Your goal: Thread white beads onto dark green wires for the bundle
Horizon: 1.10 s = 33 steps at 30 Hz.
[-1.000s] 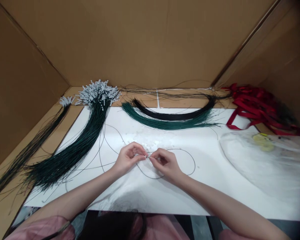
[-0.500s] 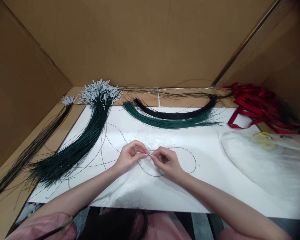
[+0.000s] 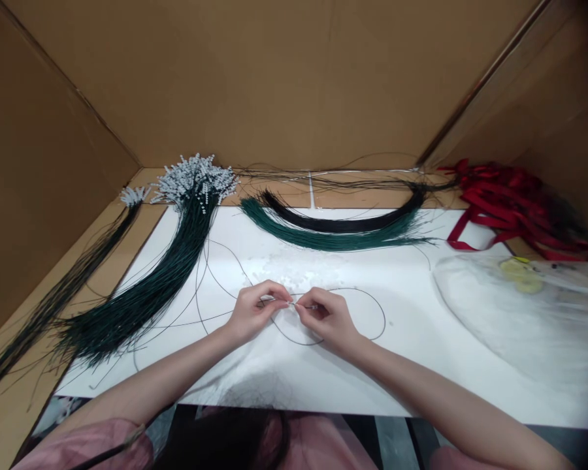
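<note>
Above the middle of a white sheet (image 3: pixel 396 385), my left hand (image 3: pixel 259 305) is closed, its thumb and forefinger pinching a tiny white bead (image 3: pixel 290 303). My right hand (image 3: pixel 329 316) sits close beside it, fingertips pinched on the end of a thin dark cord (image 3: pixel 385 320). That cord curves in a loop around and beneath my right hand. The fingertips of both hands nearly meet at the bead. Loose white beads (image 3: pixel 298 271) lie scattered on the sheet just beyond my hands.
At left lie a large bundle of green cords (image 3: pixel 176 261) tipped with white beads and a thinner dark bundle (image 3: pixel 83 267). Green cords (image 3: pixel 323 243) and black cords (image 3: pixel 333 226) curve at the back. Red ribbon (image 3: pixel 509 209) and a clear plastic bag (image 3: pixel 509 320) are at right. Cardboard walls (image 3: pixel 284 85) enclose the table.
My left hand has shifted very slightly, its fingers a little lower. The right hand stays nearly in place, and both keep their pinch.
</note>
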Each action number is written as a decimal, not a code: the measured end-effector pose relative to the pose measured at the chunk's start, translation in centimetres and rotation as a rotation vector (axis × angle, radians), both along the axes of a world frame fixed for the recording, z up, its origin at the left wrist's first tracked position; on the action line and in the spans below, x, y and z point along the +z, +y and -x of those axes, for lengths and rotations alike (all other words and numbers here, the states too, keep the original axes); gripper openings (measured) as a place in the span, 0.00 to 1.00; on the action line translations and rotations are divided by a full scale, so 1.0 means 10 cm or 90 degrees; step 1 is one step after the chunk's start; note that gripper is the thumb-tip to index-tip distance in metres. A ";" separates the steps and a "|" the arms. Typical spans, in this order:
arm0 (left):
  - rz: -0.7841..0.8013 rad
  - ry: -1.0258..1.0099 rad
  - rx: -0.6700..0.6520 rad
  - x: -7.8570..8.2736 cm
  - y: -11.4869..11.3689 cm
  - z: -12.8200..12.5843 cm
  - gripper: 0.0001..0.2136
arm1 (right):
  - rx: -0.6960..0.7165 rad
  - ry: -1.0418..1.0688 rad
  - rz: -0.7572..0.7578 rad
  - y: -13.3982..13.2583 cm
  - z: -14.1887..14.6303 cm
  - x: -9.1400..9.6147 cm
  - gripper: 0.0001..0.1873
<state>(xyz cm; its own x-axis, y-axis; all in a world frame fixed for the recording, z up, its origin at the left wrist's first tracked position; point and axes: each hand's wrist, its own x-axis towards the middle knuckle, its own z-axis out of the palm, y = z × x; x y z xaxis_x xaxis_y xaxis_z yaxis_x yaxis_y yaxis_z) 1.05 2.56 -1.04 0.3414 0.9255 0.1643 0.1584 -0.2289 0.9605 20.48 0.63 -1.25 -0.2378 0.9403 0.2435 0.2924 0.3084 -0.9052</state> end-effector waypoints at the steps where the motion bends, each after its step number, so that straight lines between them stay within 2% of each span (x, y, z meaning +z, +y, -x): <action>1: -0.005 0.005 0.000 0.00 0.00 0.00 0.02 | 0.000 -0.003 -0.001 0.00 0.00 0.00 0.06; 23: -0.027 0.003 -0.006 0.00 -0.02 -0.01 0.04 | 0.012 -0.009 -0.033 -0.01 0.02 0.01 0.06; 33: -0.070 0.011 -0.008 0.00 -0.02 0.00 0.03 | 0.009 -0.001 -0.037 -0.01 0.03 0.00 0.05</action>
<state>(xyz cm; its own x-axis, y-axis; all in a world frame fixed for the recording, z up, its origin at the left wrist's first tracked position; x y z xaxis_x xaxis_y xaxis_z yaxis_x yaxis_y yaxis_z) 1.02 2.37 -1.08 0.3565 0.8980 0.2579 0.1719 -0.3344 0.9266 20.22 0.52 -1.27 -0.2517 0.9210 0.2974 0.2886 0.3647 -0.8853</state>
